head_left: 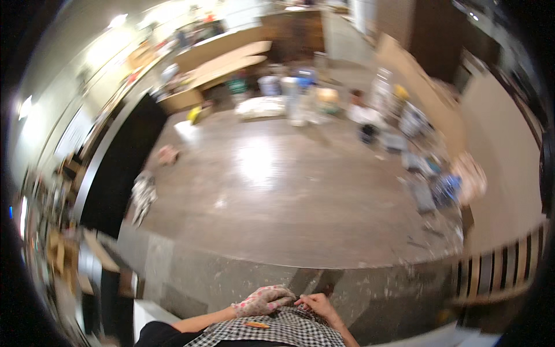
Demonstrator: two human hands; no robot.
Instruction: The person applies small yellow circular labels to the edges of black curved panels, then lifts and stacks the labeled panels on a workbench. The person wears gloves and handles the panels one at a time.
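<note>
Down at the lower edge, the left hand is wearing a pale glove dotted with pink, the one such glove in view. It is lying over the checked black-and-white cloth at the person's front, its fingers curled inward; whether they are gripping anything cannot be told. Just beside it, the bare right hand is touching the gloved fingertips, its fingers bent and pinching at the glove's tip or the cloth beneath; which of the two is hard to say. One small orange thing is lying on the checked cloth, too blurred to name.

Beyond the two hands, a grey speckled ledge is curving across the view, and past it a wide brown floor is shining under a patch of light. On the far side, several buckets and white sacks are standing blurred, too smeared to count. To the right, slatted railing is being cut off by the dark rim.
</note>
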